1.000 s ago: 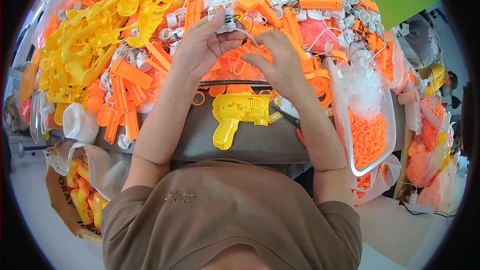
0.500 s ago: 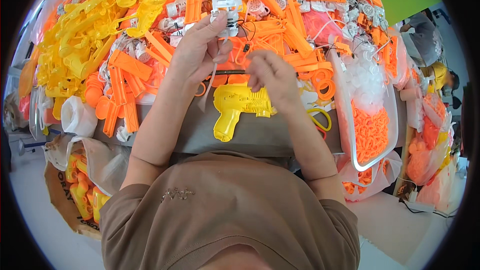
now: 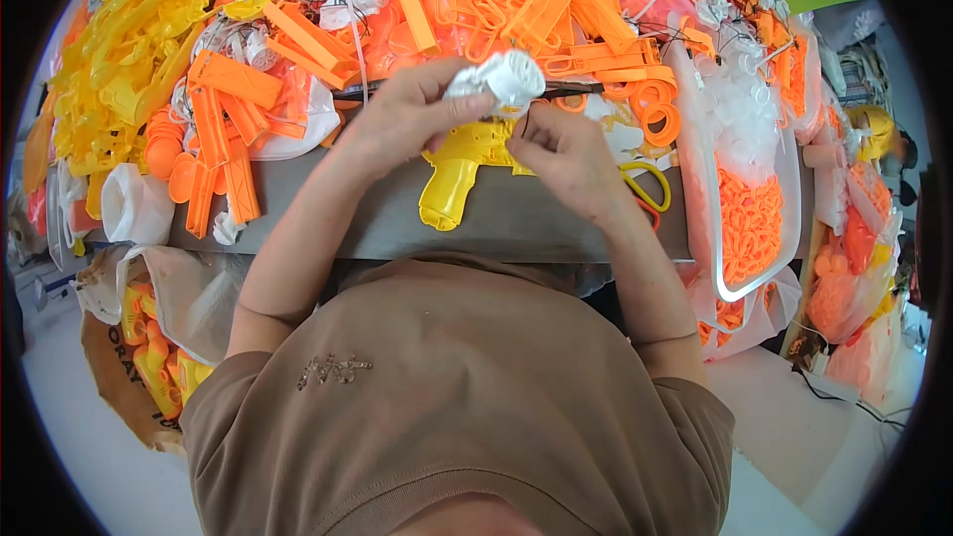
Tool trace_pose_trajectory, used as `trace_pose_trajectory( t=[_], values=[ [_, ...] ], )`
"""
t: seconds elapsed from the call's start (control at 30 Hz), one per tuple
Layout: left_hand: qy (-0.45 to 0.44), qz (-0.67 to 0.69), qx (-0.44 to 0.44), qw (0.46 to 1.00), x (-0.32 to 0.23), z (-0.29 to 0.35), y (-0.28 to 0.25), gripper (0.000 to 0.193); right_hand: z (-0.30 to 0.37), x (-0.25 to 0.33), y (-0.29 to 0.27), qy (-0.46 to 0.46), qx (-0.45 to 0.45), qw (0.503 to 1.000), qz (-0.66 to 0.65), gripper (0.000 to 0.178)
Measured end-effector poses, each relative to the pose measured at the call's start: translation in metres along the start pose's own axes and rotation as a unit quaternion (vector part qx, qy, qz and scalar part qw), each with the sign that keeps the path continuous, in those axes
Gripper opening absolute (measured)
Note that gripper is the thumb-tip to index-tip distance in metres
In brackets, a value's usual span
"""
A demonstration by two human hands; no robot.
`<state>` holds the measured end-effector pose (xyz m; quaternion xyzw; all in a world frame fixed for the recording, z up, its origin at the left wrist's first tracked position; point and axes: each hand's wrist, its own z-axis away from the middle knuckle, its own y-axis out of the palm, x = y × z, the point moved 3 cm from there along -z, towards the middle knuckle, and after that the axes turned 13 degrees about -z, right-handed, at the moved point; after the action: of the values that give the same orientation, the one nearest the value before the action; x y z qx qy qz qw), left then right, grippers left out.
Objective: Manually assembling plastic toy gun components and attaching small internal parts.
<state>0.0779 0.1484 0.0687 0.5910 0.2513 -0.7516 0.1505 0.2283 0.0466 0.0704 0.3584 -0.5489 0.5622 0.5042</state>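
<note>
My left hand (image 3: pixel 412 119) is closed round a white plastic mechanism (image 3: pixel 508 81) with a round end, held above the table's near part. Beside it my right hand (image 3: pixel 566 154) pinches a thin dark wire (image 3: pixel 526 124) that runs from the mechanism; its fingertips are partly hidden. Below both hands a yellow toy-gun shell half (image 3: pixel 452 179) lies on the grey table, its grip toward me. The hands and the white part cover some of its upper edge.
Yellow shells (image 3: pixel 129 89) heap at the left, orange parts (image 3: pixel 556 15) and white mechanisms across the back. At right stand a clear bin (image 3: pixel 695 208) of orange pieces and yellow-handled scissors (image 3: pixel 650 184). A brown sack (image 3: pixel 119 372) of yellow parts sits low at left.
The white mechanism has come down nearer me and turned, its round end now facing right. My right hand has moved next to it and onto its wire. The whole view has shifted slightly.
</note>
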Motion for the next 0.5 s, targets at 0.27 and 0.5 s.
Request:
trace_pose_trajectory(
  t=[0.27, 0.5],
  values=[
    [-0.021, 0.053, -0.094, 0.994, 0.027, 0.017, 0.038, 0.029, 0.018, -0.038, 0.019, 0.061, -0.098, 0.988, -0.106, 0.01],
    [-0.037, 0.162, -0.096, 0.981, 0.028, 0.01, 0.043, 0.029, 0.015, -0.046, 0.021, -0.001, -0.2, 0.973, -0.118, 0.011]
  ],
)
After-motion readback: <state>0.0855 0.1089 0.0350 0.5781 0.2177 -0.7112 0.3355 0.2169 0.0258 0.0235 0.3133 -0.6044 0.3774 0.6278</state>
